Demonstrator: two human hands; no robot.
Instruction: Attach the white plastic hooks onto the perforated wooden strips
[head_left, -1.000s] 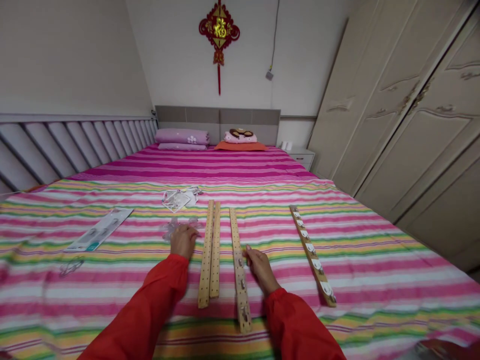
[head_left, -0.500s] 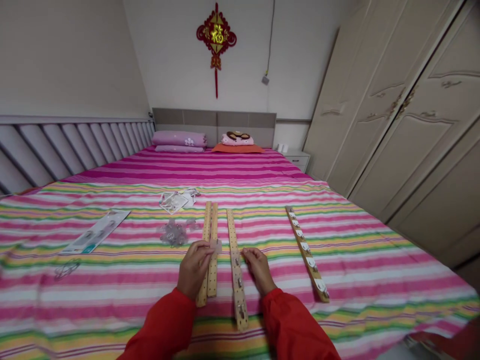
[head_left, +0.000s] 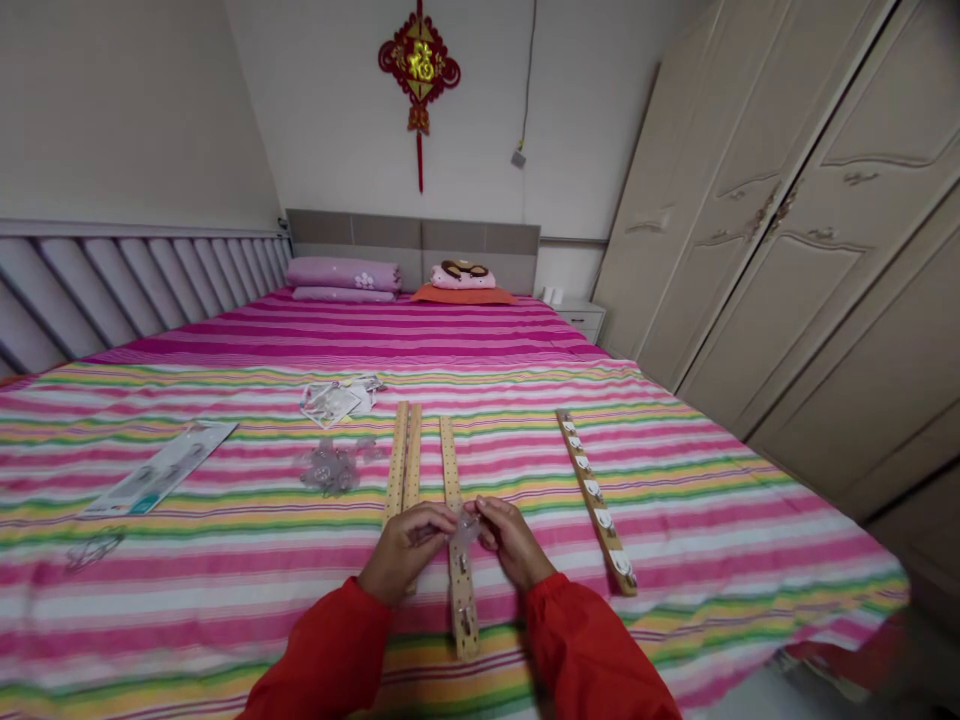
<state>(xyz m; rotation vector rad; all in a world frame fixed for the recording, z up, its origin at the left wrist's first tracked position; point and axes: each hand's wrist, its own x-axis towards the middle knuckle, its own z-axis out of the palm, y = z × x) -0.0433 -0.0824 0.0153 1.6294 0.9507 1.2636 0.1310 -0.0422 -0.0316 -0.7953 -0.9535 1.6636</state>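
Observation:
My left hand (head_left: 409, 548) pinches the left side of a small clear plastic piece (head_left: 466, 530); whether it is a packet or a hook backing I cannot tell. On its other side, the fingers of my right hand (head_left: 511, 540) are closed at its edge. Both hands are above a narrow wooden strip with holes (head_left: 449, 460), which has metal fittings (head_left: 465, 615) on its near part. Just left lie two more perforated wooden strips (head_left: 397, 455), partly covered by my left hand. A pile of clear plastic pieces (head_left: 330, 468) rests farther left.
A wooden strip with white round pieces (head_left: 592, 488) lies to the right. On the left are a long clear package (head_left: 161, 470) and thin wire loops (head_left: 95, 547). Small packets (head_left: 337, 400) lie farther back on the striped bed cover (head_left: 247, 610).
My left hand has brought the clear piece rightward over the middle strip. My right hand has closed in on it. The view has shifted slightly to the right.

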